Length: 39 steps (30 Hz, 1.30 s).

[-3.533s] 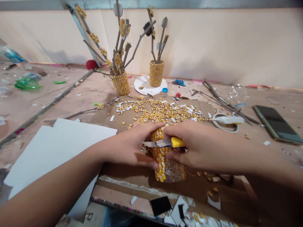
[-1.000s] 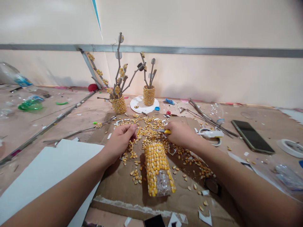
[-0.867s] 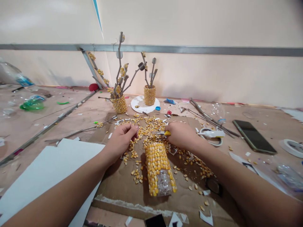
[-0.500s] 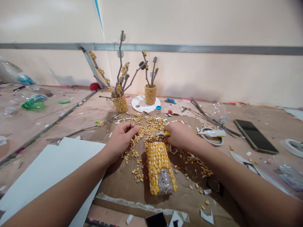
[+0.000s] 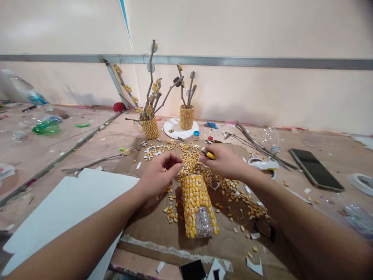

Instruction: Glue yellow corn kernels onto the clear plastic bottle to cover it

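Observation:
A clear plastic bottle covered in glued corn kernels (image 5: 197,204) lies on its side on a brown cardboard sheet (image 5: 151,229). My left hand (image 5: 159,175) is just left of its far end, fingers curled in a pinch among the loose corn kernels (image 5: 190,155). My right hand (image 5: 225,161) is on the other side, closed round a yellow-handled tool (image 5: 210,155) whose tip points left over the kernels. What the left fingers pinch is too small to make out.
Two kernel-covered pots with twigs (image 5: 150,127) (image 5: 186,116) stand behind, one on a white plate (image 5: 175,130). White-handled scissors (image 5: 264,165), loose twigs (image 5: 256,144), a black phone (image 5: 316,169) and a tape roll (image 5: 363,182) lie right. A white paper sheet (image 5: 67,206) lies left.
Earlier both hands held the bottle with the tool against it. It now lies on the cardboard. Both hands work in the kernel pile; over the last second they drew closer above the bottle's end.

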Tool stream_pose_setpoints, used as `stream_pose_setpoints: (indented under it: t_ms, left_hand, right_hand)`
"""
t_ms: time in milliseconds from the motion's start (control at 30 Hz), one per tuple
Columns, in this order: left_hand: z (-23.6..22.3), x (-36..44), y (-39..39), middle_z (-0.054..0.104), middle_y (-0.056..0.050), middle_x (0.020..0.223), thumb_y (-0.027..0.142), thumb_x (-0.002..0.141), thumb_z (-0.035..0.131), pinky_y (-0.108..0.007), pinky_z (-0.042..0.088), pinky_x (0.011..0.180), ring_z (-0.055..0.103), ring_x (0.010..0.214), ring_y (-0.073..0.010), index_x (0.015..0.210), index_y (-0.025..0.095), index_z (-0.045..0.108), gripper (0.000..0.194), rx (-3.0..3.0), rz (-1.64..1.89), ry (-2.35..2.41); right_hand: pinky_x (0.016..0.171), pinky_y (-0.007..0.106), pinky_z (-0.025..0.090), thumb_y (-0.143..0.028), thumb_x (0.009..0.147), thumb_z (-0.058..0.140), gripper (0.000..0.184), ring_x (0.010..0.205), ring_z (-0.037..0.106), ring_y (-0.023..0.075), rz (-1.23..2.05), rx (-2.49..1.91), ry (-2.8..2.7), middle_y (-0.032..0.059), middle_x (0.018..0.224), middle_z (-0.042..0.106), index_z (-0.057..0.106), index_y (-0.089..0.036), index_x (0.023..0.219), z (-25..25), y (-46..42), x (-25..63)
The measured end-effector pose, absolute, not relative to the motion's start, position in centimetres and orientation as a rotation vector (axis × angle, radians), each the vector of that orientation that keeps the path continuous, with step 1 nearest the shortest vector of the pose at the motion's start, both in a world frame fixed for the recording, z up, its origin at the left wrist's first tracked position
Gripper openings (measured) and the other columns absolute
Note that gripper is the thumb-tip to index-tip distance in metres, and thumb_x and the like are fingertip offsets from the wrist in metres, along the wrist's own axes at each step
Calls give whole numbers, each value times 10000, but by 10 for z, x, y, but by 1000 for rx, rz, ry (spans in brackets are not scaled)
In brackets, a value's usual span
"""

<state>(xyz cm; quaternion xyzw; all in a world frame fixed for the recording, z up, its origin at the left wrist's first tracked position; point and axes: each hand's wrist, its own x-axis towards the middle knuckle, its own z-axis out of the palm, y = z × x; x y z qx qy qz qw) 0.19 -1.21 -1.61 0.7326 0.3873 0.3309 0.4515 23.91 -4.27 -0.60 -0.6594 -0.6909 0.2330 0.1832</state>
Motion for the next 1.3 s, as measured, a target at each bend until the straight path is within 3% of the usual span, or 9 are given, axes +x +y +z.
stream_pose_setpoints:
  t_ms: [233,400,533,733,1000,1167,1300]
  left_hand:
    - [-21,7,-24,775,3,823,248,891,817,-248,521,705,681,721,-136,947,183,750,109,2196,1210,856]
    - [-21,4,-26,812,-6,840,134,917,775,-212,553,712,723,719,-117,905,171,752,45,2317,1376,771]
    - [-21,2,-25,835,-35,901,117,933,751,-226,574,737,756,766,-134,979,168,776,74,2350,1357,740]
    - [-23,0,-23,844,-49,943,124,934,752,-248,581,799,772,841,-151,1002,179,802,101,2306,1344,640]
    - [-14,1,-27,826,-26,850,278,902,799,-252,546,690,702,714,-138,942,212,842,89,1793,1034,859]
    - [-7,4,-25,775,-23,745,321,802,889,-209,492,590,626,607,-101,841,164,812,179,1345,963,816]
    - [-4,4,-27,724,-7,677,367,742,944,-181,457,558,568,554,-70,791,143,789,277,1099,876,653]
  right_hand:
    - [712,305,459,-366,950,585,206,769,589,171,899,-1443,-1716,16,805,665,630,-209,825,9,-59,203]
    - [692,313,431,-373,903,644,210,710,530,160,1040,-1315,-1571,3,744,624,667,-204,781,8,-60,193]
    - [657,306,398,-393,906,642,238,676,495,148,1033,-1328,-1568,-6,717,594,677,-196,777,6,-61,195]
    - [613,291,364,-365,883,631,207,644,476,136,922,-1331,-1642,-24,685,563,661,-193,772,6,-66,194]
    - [594,277,338,-309,906,599,193,627,448,128,645,-1307,-1832,-39,656,522,561,-210,745,6,-66,197]
    - [602,291,305,-500,969,592,378,617,420,139,445,-1343,-1804,-32,656,487,491,-225,729,2,-65,202]
    - [603,302,253,-695,1016,422,541,610,410,154,172,-1285,-1947,-9,669,486,471,-226,752,-7,-67,208]
